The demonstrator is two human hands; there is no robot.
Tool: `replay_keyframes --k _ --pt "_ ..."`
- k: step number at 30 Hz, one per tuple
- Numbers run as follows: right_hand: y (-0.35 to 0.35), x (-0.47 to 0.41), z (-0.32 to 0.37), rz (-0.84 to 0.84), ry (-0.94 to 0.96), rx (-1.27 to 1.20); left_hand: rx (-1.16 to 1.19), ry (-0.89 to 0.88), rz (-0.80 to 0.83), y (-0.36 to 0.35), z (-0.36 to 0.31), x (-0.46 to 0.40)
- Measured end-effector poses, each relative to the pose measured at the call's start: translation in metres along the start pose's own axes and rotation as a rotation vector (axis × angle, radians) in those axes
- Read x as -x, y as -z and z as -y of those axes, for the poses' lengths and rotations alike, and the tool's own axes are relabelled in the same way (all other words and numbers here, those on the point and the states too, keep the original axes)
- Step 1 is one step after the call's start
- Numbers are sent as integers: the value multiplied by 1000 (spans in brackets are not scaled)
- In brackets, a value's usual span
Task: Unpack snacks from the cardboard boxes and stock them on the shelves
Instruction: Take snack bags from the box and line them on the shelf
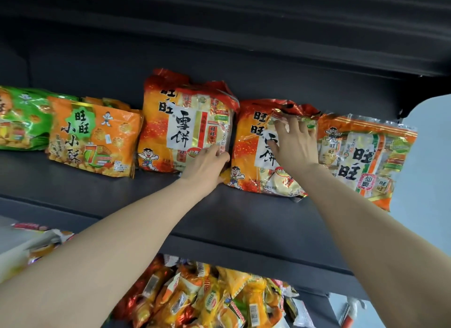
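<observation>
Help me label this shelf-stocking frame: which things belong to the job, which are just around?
Job: left hand and right hand on the red snack bags; dark shelf.
Around: green bag, orange bag, packets below.

Two bare forearms enter from the bottom edge, one from the lower left corner and one from the lower right. No sleeve covers either one as far as the edge of the view; what is worn higher up lies out of sight. The wrists carry no watch, band or bracelet. The left hand (206, 167) and the right hand (296, 142) are ungloved, and the visible fingers show no rings.
</observation>
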State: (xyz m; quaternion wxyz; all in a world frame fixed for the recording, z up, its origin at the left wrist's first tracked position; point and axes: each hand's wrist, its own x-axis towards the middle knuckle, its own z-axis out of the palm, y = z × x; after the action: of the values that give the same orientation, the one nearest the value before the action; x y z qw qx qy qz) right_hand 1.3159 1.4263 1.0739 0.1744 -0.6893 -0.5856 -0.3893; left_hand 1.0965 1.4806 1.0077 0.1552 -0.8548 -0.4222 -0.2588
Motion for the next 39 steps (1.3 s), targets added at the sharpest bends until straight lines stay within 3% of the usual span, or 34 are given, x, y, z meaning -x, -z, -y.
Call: replay_keyframes --k 8,14,28,34,39 --pt "62 38 130 -23 223 -52 91 183 -114 68 80 103" --pt "114 87 266 -53 373 -152 78 336 -164 120 163 231" --pt "179 248 620 90 710 -479 -106 755 11 191 344 598" --pt "175 327 742 175 917 -587 -88 980 92 180 386 722" --pt "152 394 832 352 1098 -648 -113 1179 212 149 415 821"
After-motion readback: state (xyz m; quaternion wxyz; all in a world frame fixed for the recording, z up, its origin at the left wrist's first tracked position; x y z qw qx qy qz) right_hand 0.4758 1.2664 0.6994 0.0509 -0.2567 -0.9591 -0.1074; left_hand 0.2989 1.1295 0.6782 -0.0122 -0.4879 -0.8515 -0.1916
